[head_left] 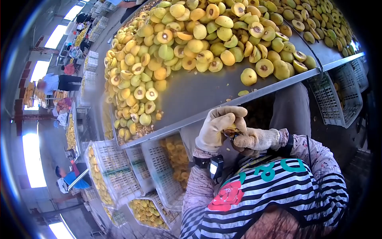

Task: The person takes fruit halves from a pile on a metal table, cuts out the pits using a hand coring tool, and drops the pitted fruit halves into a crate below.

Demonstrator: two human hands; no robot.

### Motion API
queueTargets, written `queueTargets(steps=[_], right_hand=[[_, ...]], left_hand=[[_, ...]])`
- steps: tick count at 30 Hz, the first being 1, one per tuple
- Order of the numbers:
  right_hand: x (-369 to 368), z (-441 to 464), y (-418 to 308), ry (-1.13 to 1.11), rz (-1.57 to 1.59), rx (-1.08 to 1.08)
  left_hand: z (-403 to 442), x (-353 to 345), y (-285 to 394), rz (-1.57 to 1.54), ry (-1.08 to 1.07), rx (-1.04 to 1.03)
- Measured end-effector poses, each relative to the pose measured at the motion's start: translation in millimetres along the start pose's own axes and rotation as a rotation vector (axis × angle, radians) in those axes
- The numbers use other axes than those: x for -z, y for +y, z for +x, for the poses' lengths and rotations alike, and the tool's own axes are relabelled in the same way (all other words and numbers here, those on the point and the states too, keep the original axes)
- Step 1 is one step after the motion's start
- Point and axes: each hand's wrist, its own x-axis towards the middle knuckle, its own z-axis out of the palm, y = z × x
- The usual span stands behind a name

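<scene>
Where the table's front edge crosses the middle of the frame, two gloved hands meet just below it. The left hand [218,129] has its fingers bent around a yellow fruit piece [230,130]; the right hand [258,140], close beside it, is curled on a small dark object [232,136] that touches the fruit and is too hidden to identify. A dark-screened device [216,166] is strapped at the left wrist, above a striped garment [270,185] with a red rose at the bottom. The metal table [199,89] fills the upper centre, bearing a broad heap of yellow peach halves [195,46], many cut side up. Plastic crates [115,175] of fruit stand at lower left, and a white crate [324,99] lies tilted at the right. Farther off, a person in a light shirt [51,84] stands at upper left.
</scene>
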Motion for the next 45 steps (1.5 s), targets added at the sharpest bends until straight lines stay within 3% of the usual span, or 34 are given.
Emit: queueTargets(steps=[3, 5, 7, 8, 9, 11, 15, 16, 19, 22, 23, 25, 29, 31, 32, 36, 39, 41, 43, 45], right_hand=[[3, 5, 4, -0.163, 0.196, -0.078], [5, 4, 2, -0.328, 0.295, -0.106], [6, 2, -5, -0.523, 0.306, -0.103], [9, 4, 0, -0.604, 0.272, -0.076], [10, -1, -2, -0.447, 0.249, -0.135], [6, -3, 0, -0.021, 0.153, -0.246], [8, 0, 5, 0.025, 0.02, -0.126], [12, -1, 10, 0.073, 0.031, -0.12], [19, -8, 12, 0.165, 0.155, -0.109], [15, -13, 6, 0.179, 0.099, -0.05], [15, -13, 8, 0.163, 0.083, -0.014], [13, -19, 8, 0.127, 0.066, 0.06], [7, -35, 4, 0.177, -0.027, 0.166], [8, -36, 6, 0.195, -0.059, 0.166], [8, -36, 5, 0.201, -0.051, 0.156], [5, -26, 2, 0.154, -0.12, 0.126], [-1, -19, 3, 0.145, -0.177, 0.12], [-2, -20, -3, 0.16, -0.227, 0.109], [-7, -19, -14, 0.173, -0.205, 0.144], [-16, -12, -24, 0.239, -0.252, 0.126]], left_hand=[[10, 6, -13, -0.302, -0.187, 0.052], [12, -2, -21, -0.493, -0.147, -0.086], [22, 2, -23, -0.687, 0.29, -0.12], [24, 13, -26, -0.687, 0.391, -0.17], [17, 21, -23, -0.605, 0.285, -0.19], [5, 33, -24, -0.544, 0.433, -0.279], [-38, 23, 6, -0.061, 0.716, -0.404], [-56, 33, 22, 0.258, 0.641, -0.357], [-103, 52, 79, 1.364, 0.618, 0.169], [-94, 59, 140, 1.067, 0.843, -0.234], [-77, 65, 155, 1.123, 0.901, -0.328], [-54, 148, 177, 1.594, 0.841, -0.413], [-9, 213, 159, 2.226, 0.989, 0.028], [3, 197, 147, 2.223, 1.028, 0.028], [12, 183, 148, 2.046, 1.098, 0.132], [6, 176, 149, 2.137, 1.14, 0.211], [-5, 148, 150, 1.86, 1.023, 0.213], [-11, 169, 134, 1.462, 1.011, 0.012], [-14, 133, 106, 1.305, 0.698, -0.284], [-11, 60, 66, 0.786, 0.58, -0.277]])
